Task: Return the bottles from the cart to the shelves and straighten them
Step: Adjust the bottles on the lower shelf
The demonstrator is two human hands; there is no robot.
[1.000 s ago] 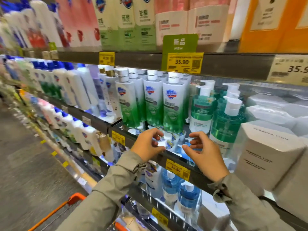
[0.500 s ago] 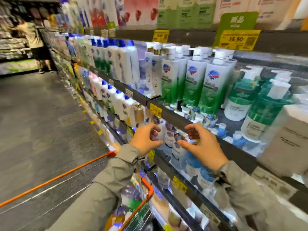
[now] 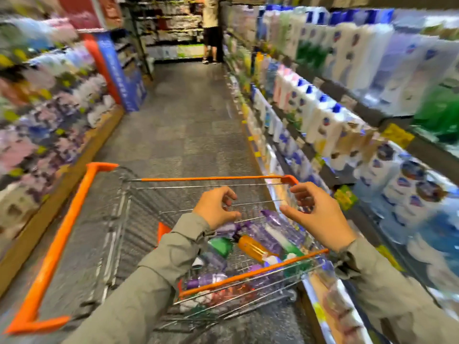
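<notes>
**Change:** my view and both hands have swung off the shelves (image 3: 347, 95) to the cart (image 3: 211, 179). I judge the straightening there done and the next bottle due.
**Left hand** (image 3: 216, 207): over the basket, fingers (image 3: 229, 193) loosely curled, grasping nothing.
**Right hand** (image 3: 320, 217): the same, empty, near the cart's right corner.
**Bottles** (image 3: 275, 227): heaped in the cart under my hands, purple with one orange (image 3: 250, 247). None are touched.
**Edges:** orange rim on either side of the heap; thin wires cross just below my fingers and could snag them.
**Room:** cart close beside the shelves; floor (image 3: 186, 120) open to the left and ahead; a person (image 3: 211, 28) stands far off.
</notes>
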